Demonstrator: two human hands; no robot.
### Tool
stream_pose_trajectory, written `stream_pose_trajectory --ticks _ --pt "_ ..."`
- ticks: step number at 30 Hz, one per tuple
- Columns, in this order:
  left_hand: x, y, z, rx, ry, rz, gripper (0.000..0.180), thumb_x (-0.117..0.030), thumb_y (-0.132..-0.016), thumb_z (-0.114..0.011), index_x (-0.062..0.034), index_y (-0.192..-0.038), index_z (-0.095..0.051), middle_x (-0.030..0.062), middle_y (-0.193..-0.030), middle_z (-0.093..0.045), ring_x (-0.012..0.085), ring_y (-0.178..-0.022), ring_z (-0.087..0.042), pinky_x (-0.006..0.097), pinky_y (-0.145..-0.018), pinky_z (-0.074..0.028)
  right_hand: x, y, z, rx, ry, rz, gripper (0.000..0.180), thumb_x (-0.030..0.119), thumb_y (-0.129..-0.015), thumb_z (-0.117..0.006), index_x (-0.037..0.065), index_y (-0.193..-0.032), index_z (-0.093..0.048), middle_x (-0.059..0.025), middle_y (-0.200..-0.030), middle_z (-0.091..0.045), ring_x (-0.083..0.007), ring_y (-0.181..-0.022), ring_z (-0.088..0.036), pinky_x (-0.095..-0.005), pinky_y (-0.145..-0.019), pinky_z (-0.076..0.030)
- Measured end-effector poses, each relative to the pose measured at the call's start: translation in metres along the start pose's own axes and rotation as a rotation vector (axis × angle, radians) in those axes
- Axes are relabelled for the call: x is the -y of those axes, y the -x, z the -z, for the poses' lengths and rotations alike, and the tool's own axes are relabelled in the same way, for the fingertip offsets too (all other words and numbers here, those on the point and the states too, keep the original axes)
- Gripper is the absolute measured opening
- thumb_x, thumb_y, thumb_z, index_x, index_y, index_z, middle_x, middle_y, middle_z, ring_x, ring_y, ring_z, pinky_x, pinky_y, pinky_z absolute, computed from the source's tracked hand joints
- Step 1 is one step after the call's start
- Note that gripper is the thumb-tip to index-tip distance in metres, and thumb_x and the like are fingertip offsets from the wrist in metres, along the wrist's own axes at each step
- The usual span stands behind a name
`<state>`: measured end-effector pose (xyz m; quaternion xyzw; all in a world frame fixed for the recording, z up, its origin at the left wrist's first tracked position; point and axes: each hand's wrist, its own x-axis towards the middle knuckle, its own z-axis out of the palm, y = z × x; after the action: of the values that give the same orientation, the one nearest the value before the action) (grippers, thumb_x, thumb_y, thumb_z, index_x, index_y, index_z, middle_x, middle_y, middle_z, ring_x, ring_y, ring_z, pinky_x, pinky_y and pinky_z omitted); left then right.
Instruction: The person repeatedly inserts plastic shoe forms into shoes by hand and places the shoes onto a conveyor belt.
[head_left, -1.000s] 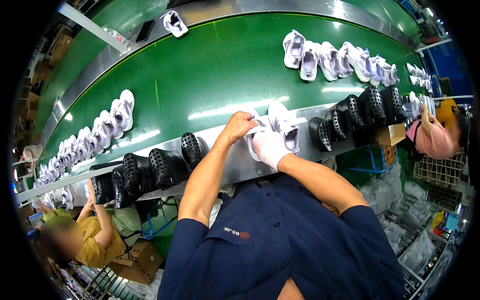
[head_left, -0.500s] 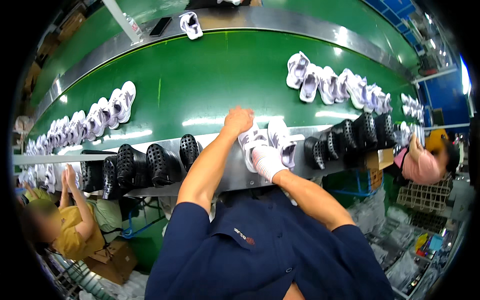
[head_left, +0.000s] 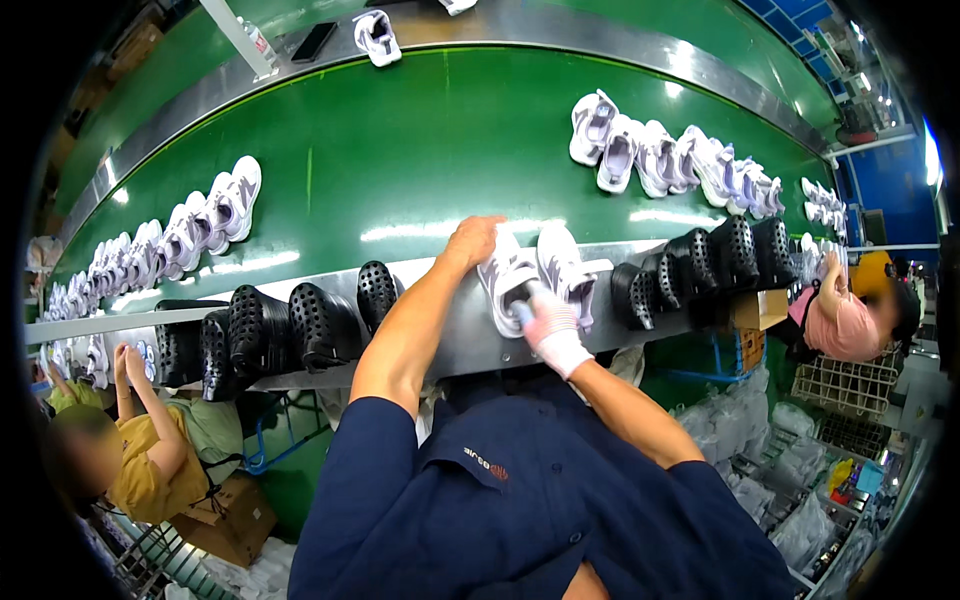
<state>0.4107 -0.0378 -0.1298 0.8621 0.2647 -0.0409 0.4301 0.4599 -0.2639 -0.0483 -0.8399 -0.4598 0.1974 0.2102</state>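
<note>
A pair of white and grey sneakers stands in front of me at the belt's near edge, toes pointing away. Over the toe of the left sneaker (head_left: 499, 268) my bare left hand (head_left: 474, 243) is closed, its index finger stretched forward; the finger undersides are hidden. My right hand (head_left: 553, 335), in a pale glove with a blue-grey tip, has its fingers bent into that shoe's opening at the tongue and collar. What the fingertips pinch inside cannot be made out. Just right of it stands the other sneaker (head_left: 560, 262), untouched, with its strap sticking out to the right.
Black perforated shoe-shaped forms (head_left: 323, 325) line the metal ledge (head_left: 455, 345) on my left, and more black forms (head_left: 735, 254) on my right. Rows of sneakers lie on the green belt (head_left: 420, 140). Co-workers sit at both sides. A phone (head_left: 315, 42) lies on the far rail.
My right hand has drawn back toward me from deeper over the left sneaker, baring its opening. My left index finger now stretches past the toe. The belt rows have shifted slightly in view.
</note>
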Motion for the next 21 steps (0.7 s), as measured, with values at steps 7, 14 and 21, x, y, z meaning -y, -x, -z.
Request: stream_pose_trajectory --ticks 7,14,21 --pt "-0.056 0.091 0.0 -0.047 0.306 0.285 0.068 -0.024 -0.082 -0.07 -0.0024 -0.144 -0.051 0.0325 -0.122 -0.067 0.0449 -0.118 -0.064 0.046 -0.103 -0.051 -0.012 0.033 0.017 -0.16 -0.127 -0.304 0.033 0.014 -0.087 -0.075 -0.002 -0.114 -0.063 -0.026 -0.103 -0.071 -0.0428 -0.1 -0.068 -0.0457 -0.088 -0.054" --pt "-0.069 0.131 -0.041 -0.088 0.348 0.241 0.103 -0.023 -0.076 -0.076 -0.0055 -0.161 -0.02 0.0298 -0.116 -0.07 0.0441 -0.11 -0.068 0.045 -0.096 -0.054 -0.011 0.005 -0.003 0.057 -0.11 -0.254 0.038 0.023 -0.089 -0.075 0.002 -0.118 -0.065 -0.0236 -0.101 -0.072 -0.0439 -0.096 -0.068 -0.0461 -0.086 -0.054" --pt "-0.07 0.115 -0.075 -0.369 -0.043 0.413 0.086 -0.015 -0.078 -0.079 0.0046 -0.148 -0.033 0.0235 -0.085 -0.073 0.0428 -0.082 -0.073 0.05 -0.073 -0.058 -0.002 -0.006 -0.02 -0.037 0.054 -0.352 0.023 0.023 -0.086 -0.067 0.003 -0.097 -0.07 -0.0248 -0.092 -0.07 -0.045 -0.091 -0.067 -0.0511 -0.081 -0.053"
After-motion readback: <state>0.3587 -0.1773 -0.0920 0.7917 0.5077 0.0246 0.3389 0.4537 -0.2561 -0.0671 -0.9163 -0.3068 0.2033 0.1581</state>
